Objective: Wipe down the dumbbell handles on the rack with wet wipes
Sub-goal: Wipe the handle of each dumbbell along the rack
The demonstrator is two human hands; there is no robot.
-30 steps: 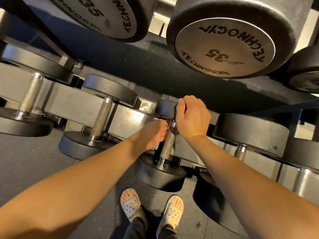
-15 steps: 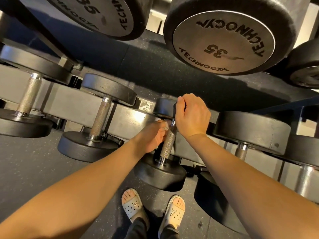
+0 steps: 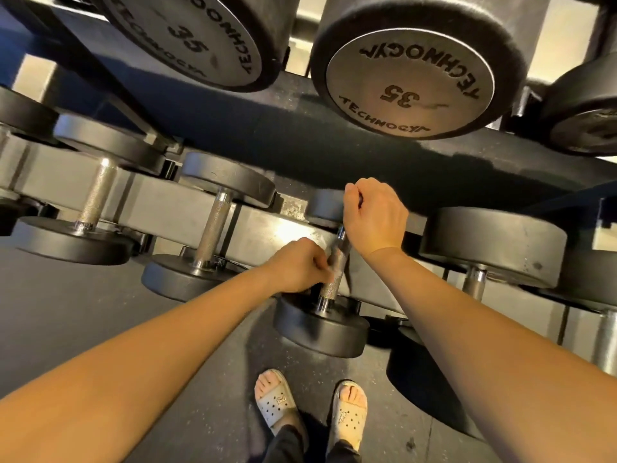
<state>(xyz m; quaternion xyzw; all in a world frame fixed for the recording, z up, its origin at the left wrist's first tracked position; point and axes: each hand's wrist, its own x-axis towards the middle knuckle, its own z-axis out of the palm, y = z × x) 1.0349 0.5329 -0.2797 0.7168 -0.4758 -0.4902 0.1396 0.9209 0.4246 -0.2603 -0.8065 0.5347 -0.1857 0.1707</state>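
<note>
A small black dumbbell lies on the lower rack tier, its knurled metal handle [image 3: 335, 278] pointing toward me. My left hand [image 3: 296, 266] is curled round the middle of that handle from the left. A pale scrap shows at its fingertips, and I cannot tell whether it is a wet wipe. My right hand [image 3: 374, 218] grips the rim of the dumbbell's far head [image 3: 324, 204]. The near head [image 3: 320, 329] hangs free over the floor.
More dumbbells rest on the same tier: two to the left with bare handles [image 3: 213, 225] [image 3: 96, 192] and bigger ones to the right [image 3: 490, 245]. Large heads marked 35 [image 3: 410, 81] overhang from the upper tier. My sandalled feet [image 3: 310, 406] stand on dark rubber flooring.
My left hand has slid a little down the handle toward the near head. The right hand keeps its hold on the far head.
</note>
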